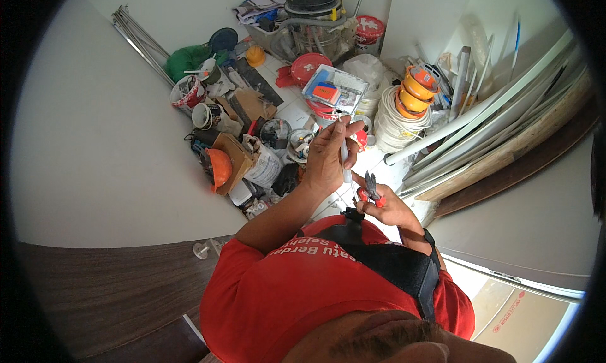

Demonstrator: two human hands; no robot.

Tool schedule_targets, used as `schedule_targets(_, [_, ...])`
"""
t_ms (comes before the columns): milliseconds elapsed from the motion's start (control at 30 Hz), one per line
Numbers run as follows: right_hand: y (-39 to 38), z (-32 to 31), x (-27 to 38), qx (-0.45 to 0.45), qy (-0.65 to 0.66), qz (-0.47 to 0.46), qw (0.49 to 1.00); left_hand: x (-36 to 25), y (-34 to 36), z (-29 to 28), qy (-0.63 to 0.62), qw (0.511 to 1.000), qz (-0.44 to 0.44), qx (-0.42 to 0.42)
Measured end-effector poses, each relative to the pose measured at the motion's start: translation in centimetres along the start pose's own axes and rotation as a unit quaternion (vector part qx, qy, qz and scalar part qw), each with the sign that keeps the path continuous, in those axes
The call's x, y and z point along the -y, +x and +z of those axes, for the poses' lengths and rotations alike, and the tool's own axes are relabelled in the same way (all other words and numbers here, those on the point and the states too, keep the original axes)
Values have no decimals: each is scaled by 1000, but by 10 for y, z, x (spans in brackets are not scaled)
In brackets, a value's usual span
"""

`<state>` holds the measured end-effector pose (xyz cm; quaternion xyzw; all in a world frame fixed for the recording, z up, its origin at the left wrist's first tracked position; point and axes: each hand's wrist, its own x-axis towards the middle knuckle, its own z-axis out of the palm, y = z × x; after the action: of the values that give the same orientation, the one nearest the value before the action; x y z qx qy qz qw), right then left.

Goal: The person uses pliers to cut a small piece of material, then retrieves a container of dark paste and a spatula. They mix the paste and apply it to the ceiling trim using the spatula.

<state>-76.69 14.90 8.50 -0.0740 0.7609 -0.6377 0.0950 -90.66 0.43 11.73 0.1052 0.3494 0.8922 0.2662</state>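
Observation:
My left hand (327, 160) is raised in front of my chest, its fingers pinched round a slim, pale stick-like piece (346, 173). This piece points downward and narrows to a thin light line that reaches toward my other hand. I cannot tell exactly what kind of thing it is. Lower and to the right, my right hand (394, 210) is closed on a pair of pliers (371, 187) with dark jaws and red grips. The jaws point up and stand apart from the pale piece. The thin line's lower end meets the right fingertips.
Beyond my hands, buckets, boxes and tools crowd the tiled floor. A clear-lidded box (344, 79) sits on a red-lidded bucket. Orange tape-like rolls (413, 101) top a white cable coil (398, 128). Long pipes (486, 120) lean at right; an orange helmet (221, 168) lies left.

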Motion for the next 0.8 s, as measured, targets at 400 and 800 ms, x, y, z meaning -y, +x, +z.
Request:
schedule_targets(400, [-4, -8, 7, 17, -2, -32, 999, 0, -5, 1, -18, 999, -33, 10])
schedule_targets(800, [3, -9, 6, -45, 48, -28, 997, -9, 17, -7, -93, 995, -17, 19])
